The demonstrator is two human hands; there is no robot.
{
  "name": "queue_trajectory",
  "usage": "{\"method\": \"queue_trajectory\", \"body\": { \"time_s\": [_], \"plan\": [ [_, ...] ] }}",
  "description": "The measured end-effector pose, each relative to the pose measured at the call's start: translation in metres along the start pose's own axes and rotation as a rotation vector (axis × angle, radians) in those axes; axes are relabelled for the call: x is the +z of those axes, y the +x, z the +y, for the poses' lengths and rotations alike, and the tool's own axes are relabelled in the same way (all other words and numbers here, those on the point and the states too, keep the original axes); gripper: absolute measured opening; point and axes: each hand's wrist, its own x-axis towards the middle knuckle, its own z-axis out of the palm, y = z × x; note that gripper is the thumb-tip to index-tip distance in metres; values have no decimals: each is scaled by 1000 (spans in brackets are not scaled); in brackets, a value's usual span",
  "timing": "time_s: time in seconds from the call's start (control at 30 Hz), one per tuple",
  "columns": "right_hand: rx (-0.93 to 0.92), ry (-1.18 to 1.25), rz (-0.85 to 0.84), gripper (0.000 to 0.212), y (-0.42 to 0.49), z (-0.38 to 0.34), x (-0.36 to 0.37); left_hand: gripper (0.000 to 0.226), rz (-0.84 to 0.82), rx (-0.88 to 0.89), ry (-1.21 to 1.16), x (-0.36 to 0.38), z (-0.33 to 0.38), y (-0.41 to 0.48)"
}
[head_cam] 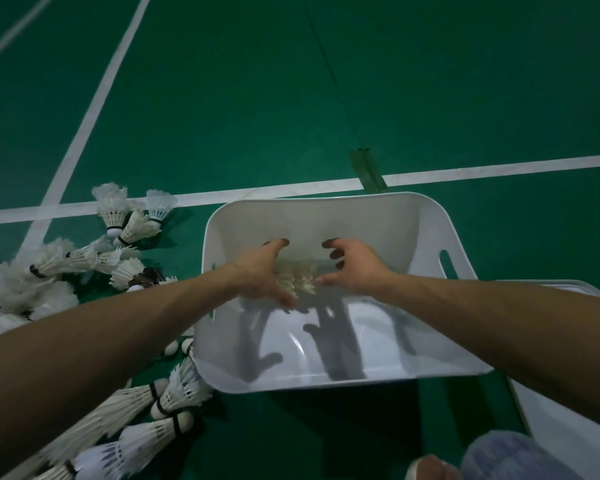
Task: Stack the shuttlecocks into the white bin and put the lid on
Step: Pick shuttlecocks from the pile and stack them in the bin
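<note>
Shuttlecock bundle [300,277] sits between the two hands, down inside the white bin [326,206], apparently clear of its floor going by the shadows. Left hand [264,273] grips the bundle, fingers curled over its top, thumb beneath. Right hand [355,268] has its fingers half-curled and spread, clasping nothing I can see; its thumb tip lies just beside the bundle, contact unclear. Loose shuttlecocks [132,226] lie on the floor out past the left forearm. What I take for the lid [593,455] lies under the right forearm. My judgement: very light, feather skirts brittle and easily crushed, nested stack liable to bend apart. I would cradle it along the sides with gentle pressure and support both ends.
</note>
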Motion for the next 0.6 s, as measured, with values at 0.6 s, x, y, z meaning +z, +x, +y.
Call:
{"method": "queue_trajectory", "body": {
  "time_s": [0.6],
  "plan": [
    [-520,-486,-1,61,-84,-149,-22,91,296,59,207,-80,-50,-139]
  ]
}}
